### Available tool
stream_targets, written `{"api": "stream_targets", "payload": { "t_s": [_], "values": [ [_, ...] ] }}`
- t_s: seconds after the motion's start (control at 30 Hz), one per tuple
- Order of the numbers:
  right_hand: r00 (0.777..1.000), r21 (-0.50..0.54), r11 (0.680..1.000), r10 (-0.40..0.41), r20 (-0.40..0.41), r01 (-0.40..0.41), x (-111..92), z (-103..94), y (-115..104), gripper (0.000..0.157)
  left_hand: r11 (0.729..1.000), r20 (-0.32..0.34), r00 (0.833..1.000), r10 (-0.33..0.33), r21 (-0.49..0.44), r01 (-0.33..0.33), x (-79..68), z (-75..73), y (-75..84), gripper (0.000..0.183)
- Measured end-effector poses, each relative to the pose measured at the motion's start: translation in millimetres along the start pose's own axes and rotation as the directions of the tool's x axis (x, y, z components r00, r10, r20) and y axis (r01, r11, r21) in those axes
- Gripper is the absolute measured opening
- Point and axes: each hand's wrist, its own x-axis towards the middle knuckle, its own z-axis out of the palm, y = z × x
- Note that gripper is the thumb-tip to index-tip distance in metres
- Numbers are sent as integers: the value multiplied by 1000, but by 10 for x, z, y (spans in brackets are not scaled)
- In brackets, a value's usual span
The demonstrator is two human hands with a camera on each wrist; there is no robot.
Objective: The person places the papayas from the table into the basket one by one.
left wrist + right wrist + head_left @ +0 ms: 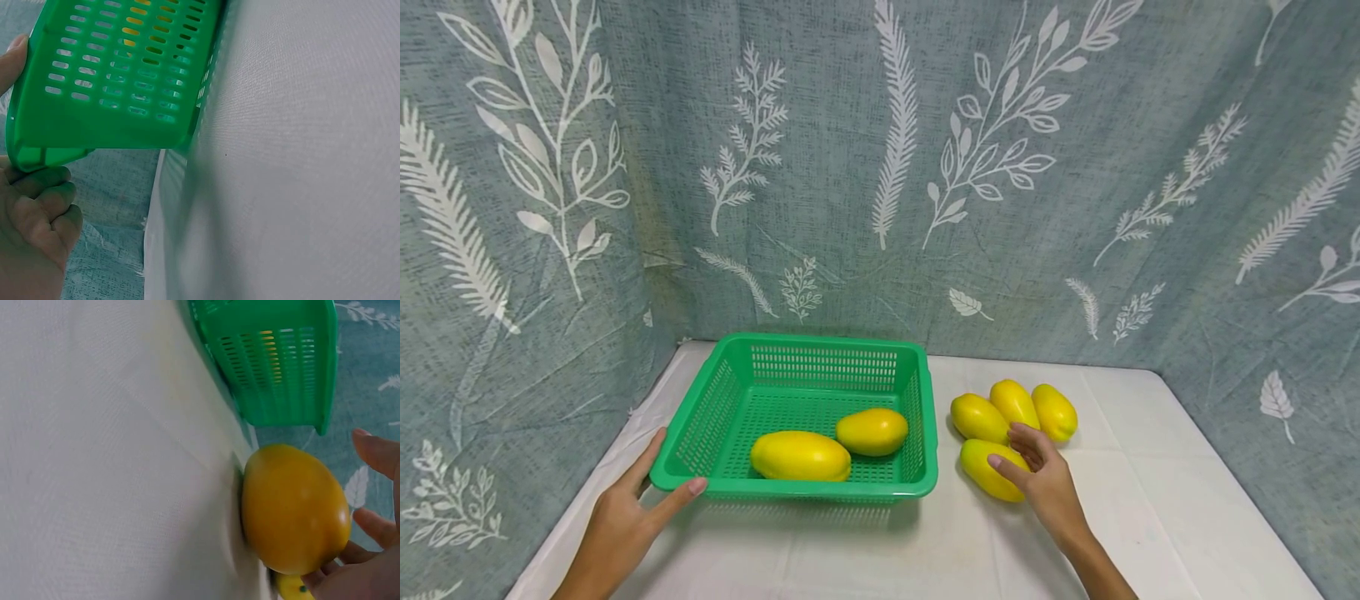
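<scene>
- At left: left hand (pixel 621 517) on near-left corner of green basket (pixel 895 490), fingers and thumb pinching the rim there.
- Moulded plastic, rectangular; flared walls with rows of slots, smooth rounded lip.
- Inside, along the near wall: elongated yellow fruit (pixel 800 456), glossy, smooth; just right and slightly farther back, smaller egg-shaped fruit (pixel 872 432).
- Outside, right of basket: nearest loose fruit (pixel 988 469), plump oval, on white cloth-covered bench (pixel 820 558). Right hand (pixel 1045 479) at its right side, fingers spread around it, thumb apart from them; firmness of contact unclear.
- Just behind, bunched: three more fruits (pixel 1015 404), smooth, rounded.
- Edges and room: bench edge close beside basket at left; narrow strip between basket and loose fruit; widest stretch at right. Behind, woven grey-green curtain (pixel 842 167), white leaf print.
</scene>
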Motion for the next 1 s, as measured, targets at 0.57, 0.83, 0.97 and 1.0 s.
{"api": "stream_targets", "payload": {
  "t_s": [0.57, 0.83, 0.97, 1.0],
  "values": [
    [996, -60, 995, 85, 14, -84, -3, -2, 78, 75, 1000, -1, 1000, -9, 11, 9, 1, -2, 6, 99],
    [989, -162, 977, 146, 30, -139, -7, 5, 92, 78, 1000, 4, 1000, -17, 10, 17, 8, 3, 4, 99],
    [990, -175, 976, 139, 38, -130, -5, 15, 106, 78, 1000, 8, 1000, -22, 13, 22, 12, -1, 6, 99],
    [990, -177, 976, 133, 41, -124, -3, 18, 106, 79, 1000, 9, 1000, -24, 12, 24, 11, -2, 6, 99]
  ]
}}
